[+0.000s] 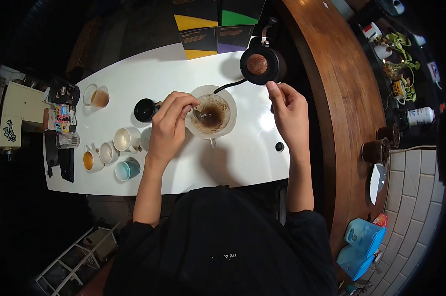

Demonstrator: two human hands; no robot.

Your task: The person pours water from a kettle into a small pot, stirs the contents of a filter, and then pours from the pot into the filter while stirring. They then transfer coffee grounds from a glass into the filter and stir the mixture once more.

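My left hand [171,121] is closed on a small metal spoon [199,115], its end down inside the dripper. A pale paper filter [226,129] lines this white dripper, with wet brown coffee grounds [212,116] at its middle. My right hand [289,116] is closed at the near side of a black gooseneck kettle [278,66], around its handle, which the fingers mostly hide. The kettle's thin spout [233,84] reaches left, its tip over the dripper's far rim. A brown round patch shows on the kettle's top.
Left on the white table [183,175] stand several cups, among them a cream cup [126,139] and a teal cup [128,169], plus a black cup [145,110] and a glass [96,96] of brown liquid. Printed cards [218,29] stand behind. A wooden counter [351,113] runs along the right.
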